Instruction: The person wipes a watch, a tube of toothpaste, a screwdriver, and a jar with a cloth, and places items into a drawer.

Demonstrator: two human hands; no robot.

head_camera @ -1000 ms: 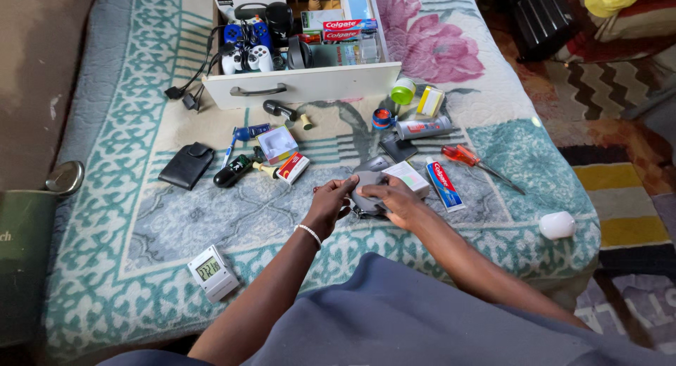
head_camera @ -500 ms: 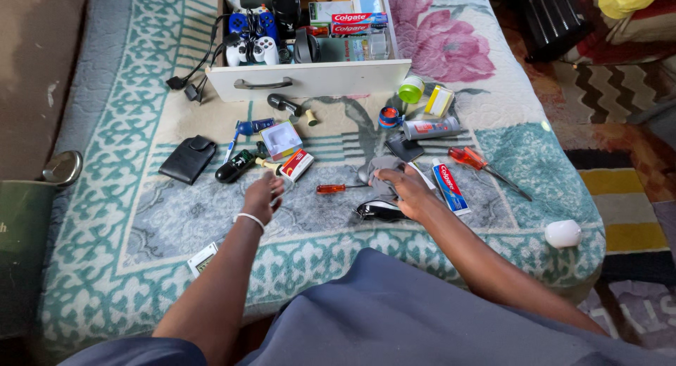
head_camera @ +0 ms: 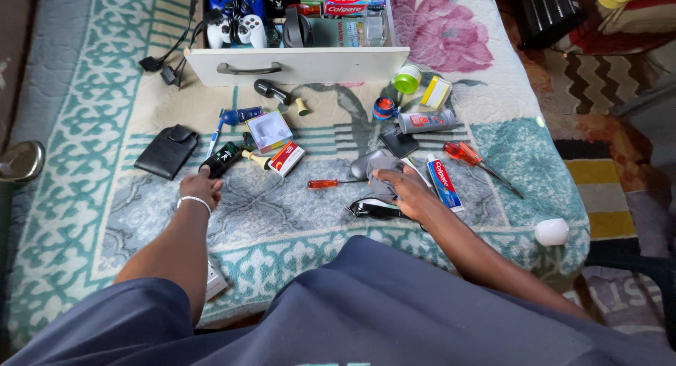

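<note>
While the left hand [head_camera: 199, 188] is reaching its fingers onto the dark bottle [head_camera: 220, 160], closure unclear, the right hand [head_camera: 408, 191] is pinching a soft grey cloth [head_camera: 377, 170] on the bed [head_camera: 84, 127]. Light and slick-looking, the bottle seems best gripped mid-body; a red-white carton [head_camera: 287, 158] and black pouch [head_camera: 167, 150] are crowding it.

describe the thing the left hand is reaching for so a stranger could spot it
Start at the white wooden drawer standing on the patterned bedspread and look below its left end. The small black bottle with a green label lies tilted at the left hand's fingertips, between the black leather pouch and the red-and-white box.
</note>
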